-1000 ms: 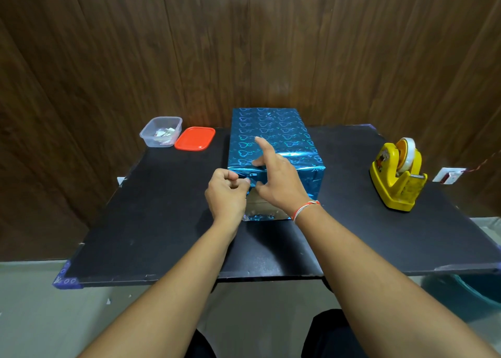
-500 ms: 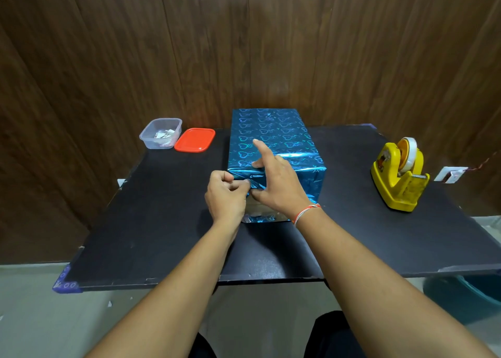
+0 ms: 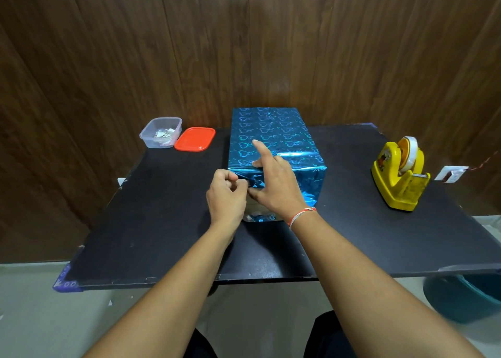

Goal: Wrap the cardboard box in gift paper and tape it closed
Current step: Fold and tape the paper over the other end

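Two bare forearms reach over a black rectangular table point(image 3: 151, 222). The left hand point(image 3: 226, 197) pinches the shiny blue heart-patterned gift paper point(image 3: 309, 184) at the near end of the wrapped cardboard box point(image 3: 271, 129), mid-table. The right hand point(image 3: 276, 184) presses flat, fingers straight, over that top edge. Right stands a yellow tape dispenser point(image 3: 398, 176); far left, a clear plastic tub point(image 3: 161, 132) beside an orange lid point(image 3: 195, 138).

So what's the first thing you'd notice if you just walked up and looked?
The shiny blue box covered in heart-patterned gift paper, standing in the middle of the black table. Both hands work at its near end: the left hand pinches the paper at the edge, while the right hand presses on top. Next, the bright yellow tape dispenser at the table's right.
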